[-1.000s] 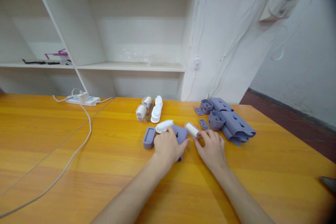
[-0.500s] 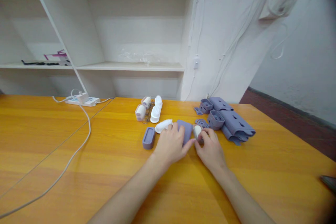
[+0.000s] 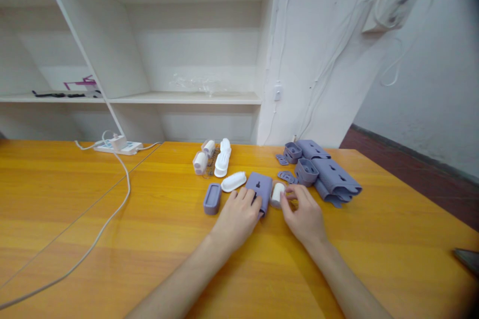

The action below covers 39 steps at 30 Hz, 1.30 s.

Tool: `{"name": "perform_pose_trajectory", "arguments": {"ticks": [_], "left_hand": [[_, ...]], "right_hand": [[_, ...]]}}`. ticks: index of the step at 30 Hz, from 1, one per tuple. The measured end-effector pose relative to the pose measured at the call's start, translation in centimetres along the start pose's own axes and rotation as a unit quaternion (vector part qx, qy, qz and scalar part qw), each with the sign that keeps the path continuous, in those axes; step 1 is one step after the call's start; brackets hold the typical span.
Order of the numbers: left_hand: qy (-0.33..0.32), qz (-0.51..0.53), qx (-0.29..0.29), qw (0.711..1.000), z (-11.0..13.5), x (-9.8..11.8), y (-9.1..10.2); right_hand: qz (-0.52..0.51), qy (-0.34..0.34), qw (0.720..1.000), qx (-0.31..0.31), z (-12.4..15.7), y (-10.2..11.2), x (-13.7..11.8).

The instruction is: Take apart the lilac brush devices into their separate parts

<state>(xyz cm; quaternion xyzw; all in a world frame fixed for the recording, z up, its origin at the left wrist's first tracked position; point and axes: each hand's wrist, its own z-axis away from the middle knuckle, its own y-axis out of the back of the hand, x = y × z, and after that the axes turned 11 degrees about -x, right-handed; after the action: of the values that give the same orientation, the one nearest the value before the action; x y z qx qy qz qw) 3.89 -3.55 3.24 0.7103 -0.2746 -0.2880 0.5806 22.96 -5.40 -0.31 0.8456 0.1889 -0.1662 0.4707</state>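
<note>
My left hand (image 3: 237, 214) has its fingers curled over the near left part of a purple plastic panel (image 3: 263, 185) with dark keyhole-shaped slots. Just right of the panel, a white cylinder in a clear casing (image 3: 277, 194) lies on the table. My right hand (image 3: 306, 214) has thumb and fingers closed at the cylinder's right side; part of the casing is hidden by the fingers. Left of the panel are a white oval bristled piece (image 3: 234, 181) and a small purple oblong tray (image 3: 212, 198).
More cylinders in clear casings (image 3: 200, 162) and stacked white pieces (image 3: 223, 158) lie behind. To the right are purple panels (image 3: 339, 179), purple cups (image 3: 307, 172) and flat purple rings (image 3: 287, 176). A power strip (image 3: 119, 146) and a long cable (image 3: 125, 202) lie on the left.
The purple panel has turned so its slotted face shows, and my left hand has shifted down and left on it. The white cylinder has moved slightly nearer; my right hand has shifted slightly right.
</note>
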Motion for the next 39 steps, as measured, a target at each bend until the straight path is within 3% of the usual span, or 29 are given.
{"name": "perform_pose_trajectory", "arguments": {"ticks": [4, 7, 11, 14, 21, 26, 39], "left_hand": [[-0.002, -0.005, 0.008, 1.0, 0.2, -0.2, -0.5], [-0.007, -0.006, 0.015, 1.0, 0.3, -0.5, -0.7], [-0.008, -0.008, 0.023, 1.0, 0.3, -0.6, -1.1], [-0.007, -0.014, 0.028, 1.0, 0.3, -0.6, -1.4], [-0.02, -0.019, 0.036, 0.999, 0.6, -0.9, -1.8], [-0.017, -0.02, 0.037, 0.999, 0.5, -0.9, -1.9], [-0.016, -0.032, 0.027, 0.999, 0.6, -0.8, -1.4]], "right_hand": [[0.005, 0.001, 1.0, 0.031, -0.4, 0.6, 0.3], [0.046, -0.014, 0.999, 0.021, -1.6, 1.2, 0.5], [0.136, -0.027, 0.985, -0.106, -4.9, 2.1, 0.6], [0.22, -0.089, 0.944, -0.231, -8.0, 2.3, 0.8], [0.266, -0.109, 0.903, -0.318, -12.4, 0.7, 1.9], [0.281, -0.105, 0.893, -0.336, -12.9, -0.1, 2.1], [0.279, -0.079, 0.901, -0.323, -13.5, -0.8, 3.1]]}}
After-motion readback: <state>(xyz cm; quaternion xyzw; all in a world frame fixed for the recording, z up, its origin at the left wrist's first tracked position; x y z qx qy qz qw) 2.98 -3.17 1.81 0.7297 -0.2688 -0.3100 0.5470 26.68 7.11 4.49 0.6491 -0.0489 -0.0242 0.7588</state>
